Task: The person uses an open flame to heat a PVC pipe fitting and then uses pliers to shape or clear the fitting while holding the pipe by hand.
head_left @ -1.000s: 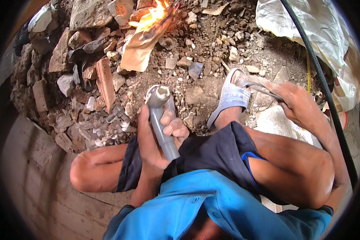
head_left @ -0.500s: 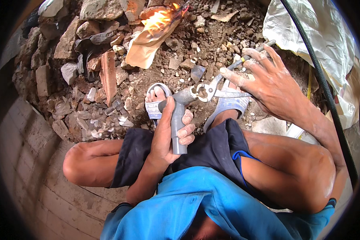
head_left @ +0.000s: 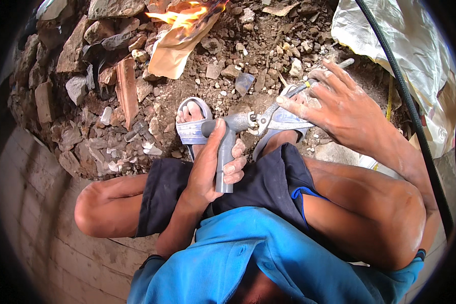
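Since half a second ago the right hand has brought the pliers in so that their tip now bites on the end of the pipe elbow, and the left hand holds the fitting slightly lower, over the lap.

The ground is dirt strewn with small stones, and a heap of broken bricks and rubble lies at the left. A crumpled whitish plastic sheet covers the upper right, with a black cable running along it. A piece of cardboard burns at the top, its flame at the upper edge. Two grey sandals show on the feet just beyond the knees.

The grey pipe elbow stands upright in front of the dark shorts, its bend at the top pointing right. The left-hand fingers are wrapped around its stem, thumb up along the bend. The right-hand fingers are partly spread over the plier handles, squeezing them.
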